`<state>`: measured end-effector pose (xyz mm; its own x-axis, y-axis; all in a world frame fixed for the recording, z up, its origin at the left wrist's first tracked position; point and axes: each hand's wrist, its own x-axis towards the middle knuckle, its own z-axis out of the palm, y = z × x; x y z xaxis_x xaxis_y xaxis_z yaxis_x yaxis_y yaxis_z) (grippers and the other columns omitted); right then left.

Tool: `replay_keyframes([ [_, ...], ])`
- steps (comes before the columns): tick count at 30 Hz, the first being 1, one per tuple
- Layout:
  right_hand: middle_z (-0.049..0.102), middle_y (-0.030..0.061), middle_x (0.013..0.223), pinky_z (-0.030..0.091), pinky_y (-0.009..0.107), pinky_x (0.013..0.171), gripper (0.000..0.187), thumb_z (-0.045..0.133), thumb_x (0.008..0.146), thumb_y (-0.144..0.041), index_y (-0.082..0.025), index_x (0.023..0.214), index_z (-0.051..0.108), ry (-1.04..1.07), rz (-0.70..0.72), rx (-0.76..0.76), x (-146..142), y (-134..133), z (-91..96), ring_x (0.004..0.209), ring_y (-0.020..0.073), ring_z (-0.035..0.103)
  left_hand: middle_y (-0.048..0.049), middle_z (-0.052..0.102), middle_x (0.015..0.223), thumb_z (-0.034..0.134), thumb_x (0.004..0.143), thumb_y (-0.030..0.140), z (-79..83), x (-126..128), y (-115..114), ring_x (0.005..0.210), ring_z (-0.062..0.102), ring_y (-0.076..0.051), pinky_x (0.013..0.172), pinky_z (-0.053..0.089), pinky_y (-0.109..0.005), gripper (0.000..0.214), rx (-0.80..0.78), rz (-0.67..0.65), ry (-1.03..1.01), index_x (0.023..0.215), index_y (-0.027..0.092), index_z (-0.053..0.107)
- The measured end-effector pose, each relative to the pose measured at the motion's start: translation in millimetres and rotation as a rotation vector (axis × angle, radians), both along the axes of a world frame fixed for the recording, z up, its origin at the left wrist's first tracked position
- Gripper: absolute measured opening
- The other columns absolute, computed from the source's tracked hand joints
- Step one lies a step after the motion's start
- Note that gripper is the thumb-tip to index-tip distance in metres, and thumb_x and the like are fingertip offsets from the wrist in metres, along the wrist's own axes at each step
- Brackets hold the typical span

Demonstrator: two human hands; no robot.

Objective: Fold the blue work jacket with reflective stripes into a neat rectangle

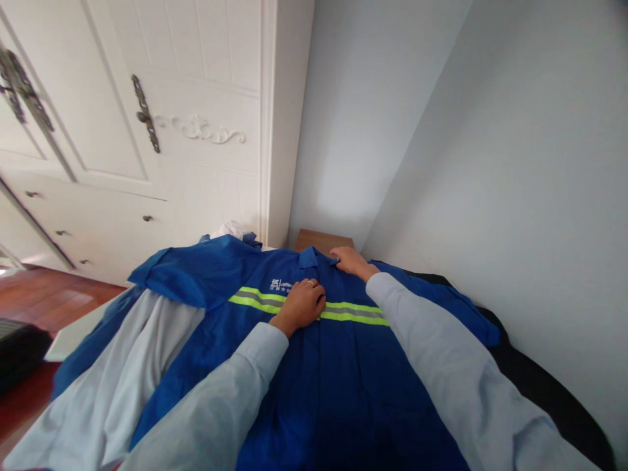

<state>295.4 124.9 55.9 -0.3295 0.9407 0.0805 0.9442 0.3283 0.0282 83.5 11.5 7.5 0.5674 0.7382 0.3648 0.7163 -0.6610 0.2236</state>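
A blue jacket is spread flat, crossed by a yellow and grey stripe. The left hand is laid palm down on the stripe (a ring is worn on one finger), while the right hand is pressed at the collar. A pale grey cloth is seen beside the jacket on the left. A white wardrobe is stood behind, and a brown wooden floor is seen at the left edge.

white wardrobe | wooden nightstand | grey garment | white wall
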Motion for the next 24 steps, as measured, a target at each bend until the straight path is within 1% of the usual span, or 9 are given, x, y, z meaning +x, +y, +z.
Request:
replay_keyframes([
  [4, 0.068, 0.0156, 0.117, 0.045, 0.035, 0.098, 0.032, 0.056, 0.095, -0.024, -0.012, 0.122, 0.070, -0.032, 0.035, -0.015, 14.1, -30.6, -3.7, 0.111, 0.0283, 0.063, -0.0074, 0.064, 0.106, 0.044, 0.096, 0.028, -1.0, 0.8, -0.7, 0.103, 0.057, -0.023, 0.087, 0.045, -0.037, 0.026, 0.004, 0.010, -0.009, 0.099, 0.019, 0.068],
  [9, 0.066, 0.0158, 0.123, 0.042, 0.031, 0.105, 0.038, 0.048, 0.102, -0.030, -0.010, 0.127, 0.069, -0.025, 0.081, -0.016, 21.5, -59.8, -15.2, 0.116, 0.0251, 0.060, -0.0080, 0.064, 0.105, 0.044, 0.096, 0.026, 0.8, 1.4, -2.0, 0.102, 0.058, -0.023, 0.087, 0.045, -0.037, 0.025, 0.014, 0.019, -0.009, 0.097, 0.018, 0.068],
  [11, 0.065, 0.0171, 0.124, 0.042, 0.034, 0.106, 0.040, 0.048, 0.102, -0.032, -0.009, 0.126, 0.069, -0.023, 0.079, -0.014, 20.7, -65.7, -17.0, 0.117, 0.0270, 0.060, -0.0083, 0.064, 0.105, 0.044, 0.096, 0.026, 1.1, 1.3, -2.8, 0.102, 0.058, -0.023, 0.086, 0.045, -0.037, 0.026, 0.019, 0.020, -0.005, 0.098, 0.018, 0.068],
  [13, 0.059, 0.0198, 0.135, 0.039, 0.040, 0.110, 0.043, 0.049, 0.101, -0.034, -0.009, 0.132, 0.065, -0.018, 0.067, 0.014, 18.4, -68.5, -17.1, 0.126, 0.0307, 0.055, -0.0086, 0.064, 0.106, 0.043, 0.096, 0.026, 0.9, 1.2, -3.4, 0.102, 0.057, -0.023, 0.087, 0.045, -0.037, 0.026, 0.030, 0.021, 0.001, 0.099, 0.017, 0.068],
  [15, 0.043, 0.0215, 0.151, 0.032, 0.044, 0.116, 0.051, 0.048, 0.101, -0.037, -0.009, 0.144, 0.055, 0.008, 0.067, 0.091, 15.0, -67.4, -16.6, 0.140, 0.0327, 0.041, -0.0092, 0.063, 0.106, 0.042, 0.097, 0.026, 0.5, 1.5, -3.8, 0.102, 0.057, -0.023, 0.087, 0.045, -0.037, 0.028, 0.041, 0.020, 0.008, 0.098, 0.017, 0.068],
  [17, 0.025, 0.0214, 0.161, 0.023, 0.045, 0.121, 0.061, 0.046, 0.102, -0.041, -0.008, 0.153, 0.042, 0.053, 0.062, 0.165, 10.5, -62.0, -17.1, 0.149, 0.0317, 0.025, -0.0100, 0.063, 0.108, 0.041, 0.097, 0.026, 0.1, 1.9, -4.0, 0.104, 0.057, -0.023, 0.089, 0.045, -0.038, 0.028, 0.048, 0.022, 0.013, 0.099, 0.017, 0.068],
  [19, 0.016, 0.0208, 0.164, 0.018, 0.046, 0.123, 0.066, 0.041, 0.104, -0.045, -0.007, 0.157, 0.032, 0.092, 0.022, 0.152, 5.2, -54.2, -19.9, 0.153, 0.0304, 0.014, -0.0106, 0.062, 0.114, 0.042, 0.096, 0.027, -0.3, 2.1, -4.1, 0.107, 0.057, -0.024, 0.092, 0.045, -0.040, 0.028, 0.056, 0.034, 0.017, 0.102, 0.017, 0.068],
  [21, 0.017, 0.0202, 0.164, 0.018, 0.048, 0.122, 0.068, 0.035, 0.105, -0.047, -0.008, 0.159, 0.027, 0.105, -0.026, 0.051, -0.7, -47.7, -25.9, 0.153, 0.0301, 0.012, -0.0113, 0.060, 0.127, 0.044, 0.095, 0.028, -1.1, 2.0, -4.2, 0.116, 0.056, -0.026, 0.098, 0.044, -0.043, 0.030, 0.064, 0.058, 0.018, 0.110, 0.018, 0.068],
  [24, 0.024, 0.0213, 0.161, 0.023, 0.053, 0.119, 0.068, 0.030, 0.106, -0.051, -0.008, 0.159, 0.028, 0.092, -0.053, -0.086, -9.0, -46.8, -39.0, 0.151, 0.0333, 0.020, -0.0118, 0.051, 0.145, 0.044, 0.096, 0.030, -2.8, 1.5, -3.8, 0.133, 0.049, -0.027, 0.109, 0.039, -0.047, 0.036, 0.049, 0.078, 0.024, 0.124, 0.018, 0.064],
])
